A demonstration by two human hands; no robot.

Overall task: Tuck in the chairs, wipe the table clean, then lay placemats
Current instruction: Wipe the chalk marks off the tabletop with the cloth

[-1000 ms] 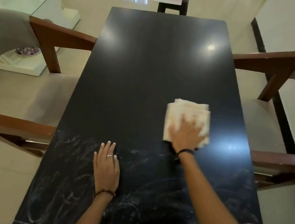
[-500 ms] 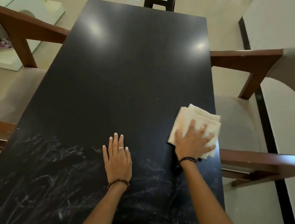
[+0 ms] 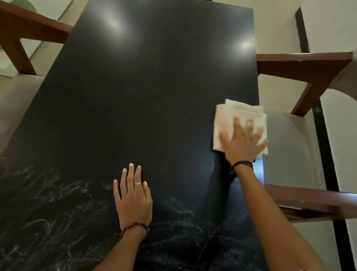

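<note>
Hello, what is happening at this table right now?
A person is wiping a dark table. The right hand presses a folded pale cloth flat near the table's right edge. The left hand rests flat on the tabletop. The far part looks clean, while whitish smears cover the near part. A chair stands at the right side. No placemats lie on the table yet.

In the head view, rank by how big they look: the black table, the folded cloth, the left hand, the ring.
1. black table
2. folded cloth and left hand: look alike, hand nearer the camera, so unranked
3. ring
</note>
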